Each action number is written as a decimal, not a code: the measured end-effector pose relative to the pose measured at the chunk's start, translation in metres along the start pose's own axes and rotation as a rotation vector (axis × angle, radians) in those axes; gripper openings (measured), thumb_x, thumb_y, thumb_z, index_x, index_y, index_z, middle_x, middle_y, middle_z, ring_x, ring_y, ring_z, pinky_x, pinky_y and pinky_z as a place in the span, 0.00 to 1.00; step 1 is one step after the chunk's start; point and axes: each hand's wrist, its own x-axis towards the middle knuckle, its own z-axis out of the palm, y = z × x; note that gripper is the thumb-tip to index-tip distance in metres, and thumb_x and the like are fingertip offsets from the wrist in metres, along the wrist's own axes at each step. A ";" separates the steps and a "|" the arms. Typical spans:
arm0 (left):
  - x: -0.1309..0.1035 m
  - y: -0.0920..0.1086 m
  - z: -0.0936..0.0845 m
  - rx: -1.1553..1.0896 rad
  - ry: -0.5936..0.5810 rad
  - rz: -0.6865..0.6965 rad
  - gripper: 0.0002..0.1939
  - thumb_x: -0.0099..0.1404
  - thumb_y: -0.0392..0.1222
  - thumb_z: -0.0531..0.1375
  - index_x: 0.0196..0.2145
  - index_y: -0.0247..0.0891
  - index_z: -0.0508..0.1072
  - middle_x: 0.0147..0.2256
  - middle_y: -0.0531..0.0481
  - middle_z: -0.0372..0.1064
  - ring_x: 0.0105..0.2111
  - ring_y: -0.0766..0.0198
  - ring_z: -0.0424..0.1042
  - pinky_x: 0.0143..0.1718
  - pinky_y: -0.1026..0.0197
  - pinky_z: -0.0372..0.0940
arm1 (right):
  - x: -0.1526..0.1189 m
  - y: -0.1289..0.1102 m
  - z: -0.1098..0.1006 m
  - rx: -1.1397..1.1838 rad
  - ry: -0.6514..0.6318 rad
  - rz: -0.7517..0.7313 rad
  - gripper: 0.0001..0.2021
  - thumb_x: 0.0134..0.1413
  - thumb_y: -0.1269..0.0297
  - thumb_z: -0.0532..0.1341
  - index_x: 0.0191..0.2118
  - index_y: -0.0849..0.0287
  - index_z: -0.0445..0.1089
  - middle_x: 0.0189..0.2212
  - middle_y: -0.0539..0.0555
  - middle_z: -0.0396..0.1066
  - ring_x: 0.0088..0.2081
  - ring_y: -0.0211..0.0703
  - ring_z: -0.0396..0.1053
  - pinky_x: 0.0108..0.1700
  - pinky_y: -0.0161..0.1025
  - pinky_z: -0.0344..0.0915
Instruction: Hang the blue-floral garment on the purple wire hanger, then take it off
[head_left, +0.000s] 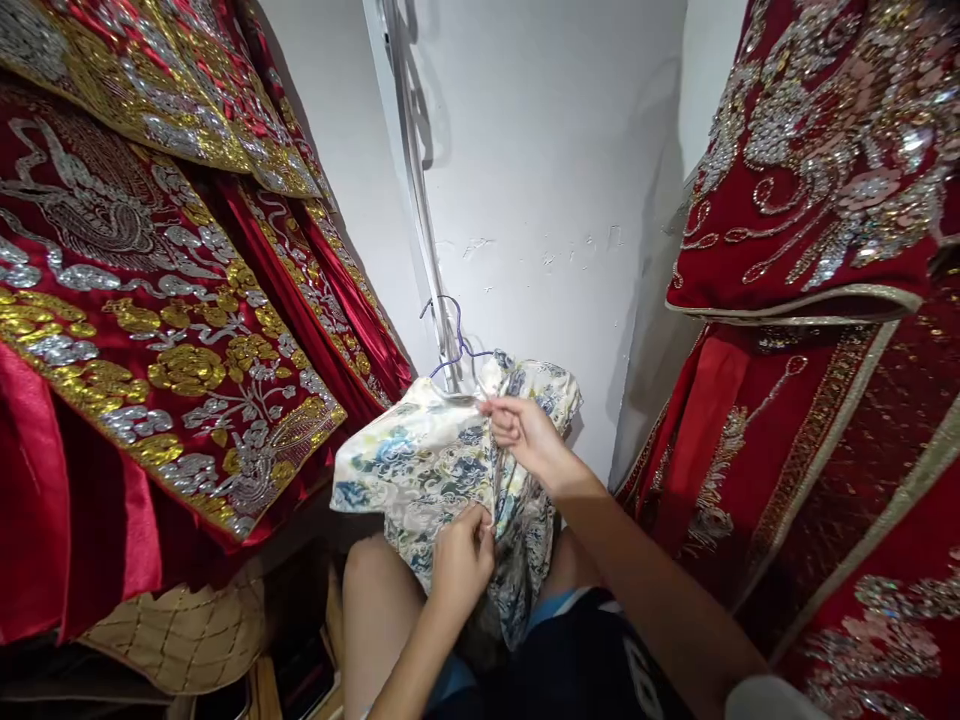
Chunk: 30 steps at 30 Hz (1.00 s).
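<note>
A short-sleeved floral shirt (442,455), cream with blue and grey print, hangs on a purple wire hanger (459,330) in front of me. Its lower part drapes between my knees. My right hand (525,432) pinches the shirt's front edge close to the collar. Lower on the same front edge, my left hand (463,555) has its thumb and fingers closed on the fabric. Whether a button or zip lies under the fingertips is too small to make out.
Red embroidered gowns with gold and silver patterns (187,370) hang on the left. More red beaded garments (825,180) hang on the right. A white metal pole (411,150) stands against the pale wall (555,180). At lower left lies a tan quilted item (184,630).
</note>
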 end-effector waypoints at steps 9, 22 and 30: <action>0.029 0.004 -0.071 -0.169 0.124 0.142 0.07 0.68 0.42 0.58 0.43 0.38 0.71 0.30 0.51 0.70 0.31 0.62 0.70 0.35 0.61 0.62 | -0.011 -0.003 0.024 -0.232 -0.081 -0.175 0.14 0.54 0.54 0.65 0.31 0.61 0.76 0.15 0.46 0.64 0.17 0.30 0.54 0.20 0.32 0.45; 0.093 0.092 -0.119 0.096 0.606 0.631 0.07 0.71 0.38 0.56 0.35 0.35 0.72 0.32 0.49 0.69 0.33 0.64 0.68 0.37 0.62 0.62 | -0.019 0.026 0.019 -0.284 0.103 -0.265 0.14 0.51 0.56 0.63 0.23 0.61 0.73 0.13 0.46 0.62 0.16 0.31 0.54 0.22 0.33 0.46; 0.081 0.008 -0.178 -0.712 1.033 0.021 0.06 0.64 0.39 0.61 0.30 0.34 0.72 0.27 0.54 0.66 0.27 0.68 0.64 0.33 0.66 0.61 | -0.055 0.089 -0.011 -0.243 0.234 -0.043 0.14 0.46 0.56 0.60 0.16 0.58 0.66 0.10 0.46 0.58 0.15 0.33 0.51 0.22 0.35 0.44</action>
